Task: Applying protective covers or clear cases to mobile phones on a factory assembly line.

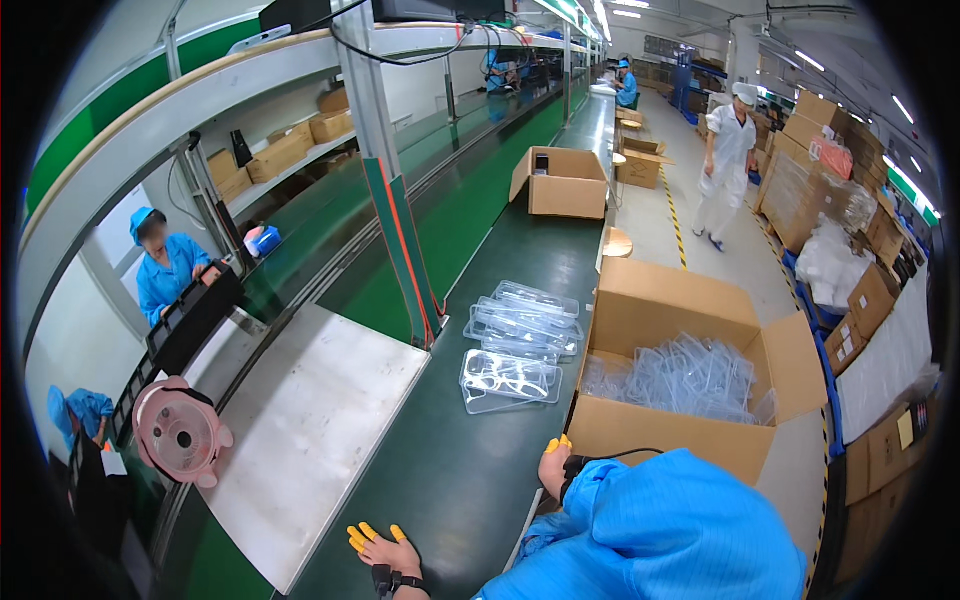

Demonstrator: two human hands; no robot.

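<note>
My left hand (385, 550) lies flat on the dark green bench (455, 495), fingers spread and holding nothing. Yellow covers sit on its fingertips, and a black strap circles the wrist. By the bench's right edge, my right hand (553, 470) is beside the near left corner of a large open cardboard box (660, 428). Two yellow fingertips show there, but most of its fingers are hidden. Many clear plastic trays (690, 380) lie jumbled in this box. Ahead on the bench are stacked clear plastic trays (525, 325), with more clear trays (510, 380) closer to me.
A smaller open carton (567, 190) stands farther along the bench. To the left are a white board (310, 420), a metal post (385, 160) and a pink fan (182, 435). A person in blue (170, 265) works across the line; another in white (728, 160) stands in the aisle.
</note>
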